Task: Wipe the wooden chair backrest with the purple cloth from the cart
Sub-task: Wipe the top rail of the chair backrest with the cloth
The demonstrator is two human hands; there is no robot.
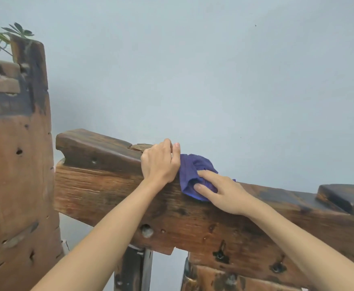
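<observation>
The wooden chair backrest (113, 185) is a thick, weathered brown beam that runs across the view and slopes down to the right. A crumpled purple cloth (193, 171) lies over its top edge near the middle. My right hand (224, 192) presses on the cloth from the right, with the fingers spread over its lower folds. My left hand (161, 162) grips the top edge of the beam just left of the cloth, its fingertips curled over the far side and touching the cloth's edge. The cart is out of view.
A tall wooden post (18, 164) with holes and cracks stands at the left. Green plant leaves (1, 36) show behind its top. A raised wooden block (344, 196) sits on the beam at the far right. A pale blue wall (193, 70) fills the background.
</observation>
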